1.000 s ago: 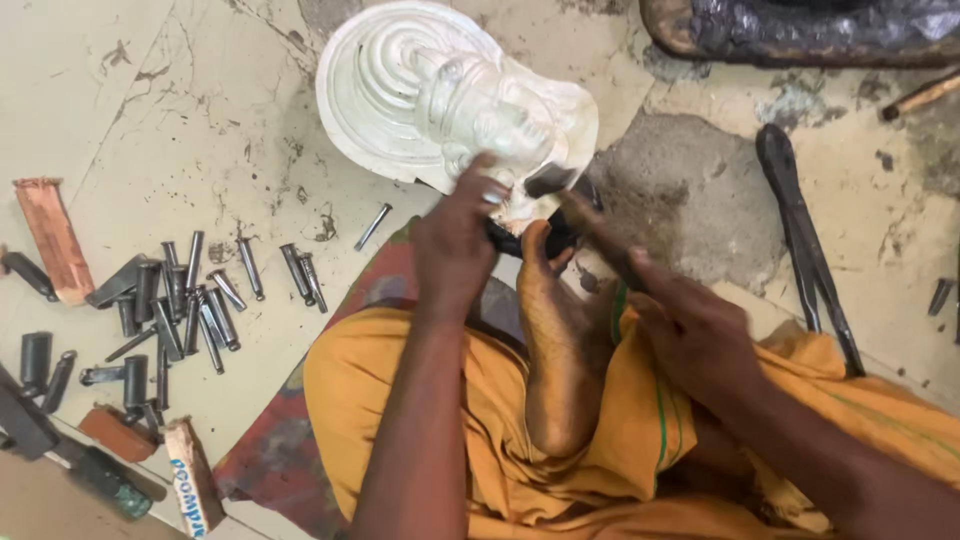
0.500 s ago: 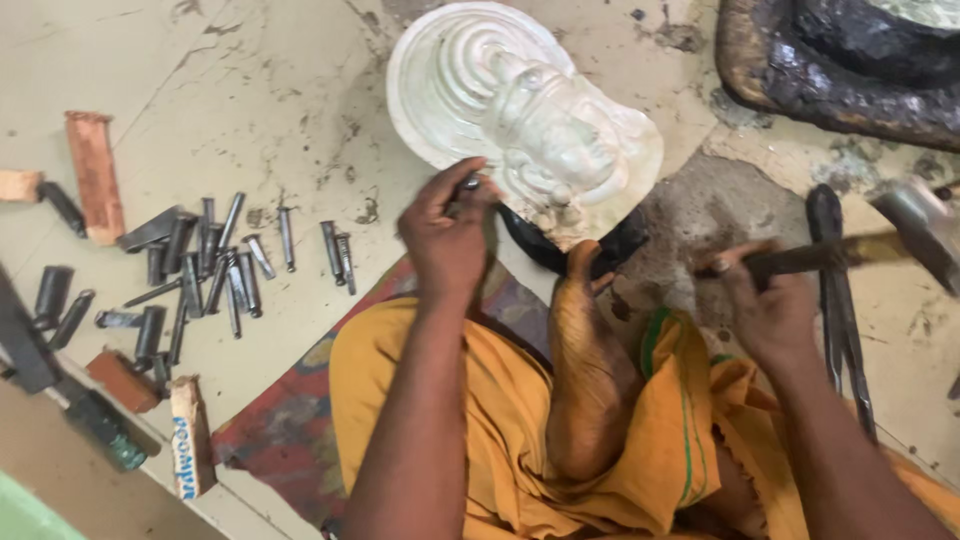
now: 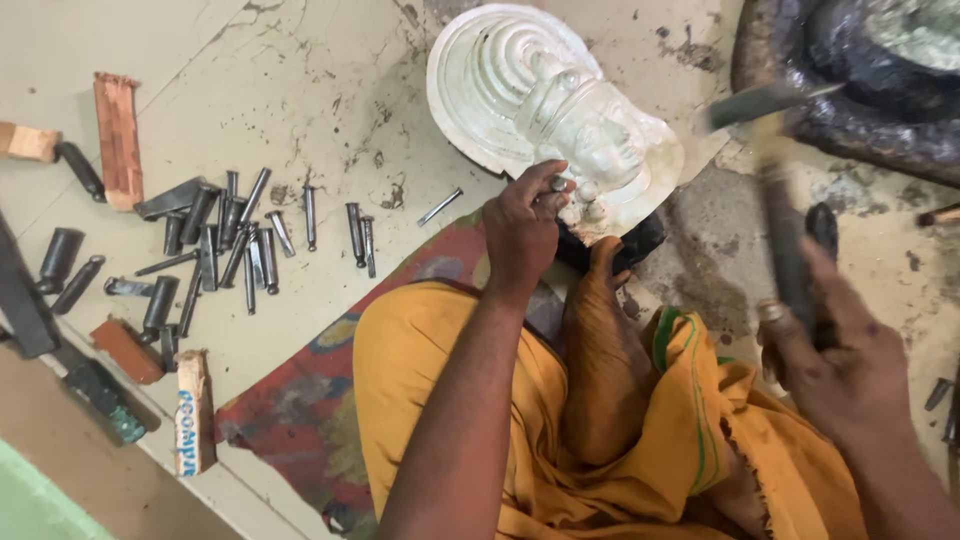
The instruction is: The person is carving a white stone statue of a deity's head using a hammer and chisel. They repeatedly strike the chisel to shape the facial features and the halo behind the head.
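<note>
One pale metal mask, a face under a ribbed, fan-like crown, lies on the cracked floor with its lower edge propped by the person's bare foot; everything else sits around it. Up and to the right of the mask is one big black lump of pitch-like stuff. Below it spreads the orange cloth over the person's legs, with a red patterned mat under that.

By my judgement this is the chasing step: the left hand is curled tight around a small punch set against the mask's chin edge, and the right hand, well to the right of the mask, is closed around the handle of one hammer, raised and blurred. The next blow needs the punch held steady and the hammer landing square on its head.

Left of the mask lies a scatter of dark steel punches, roughly twenty, though overlaps make it uncertain. Four small wooden blocks lie farther left.
</note>
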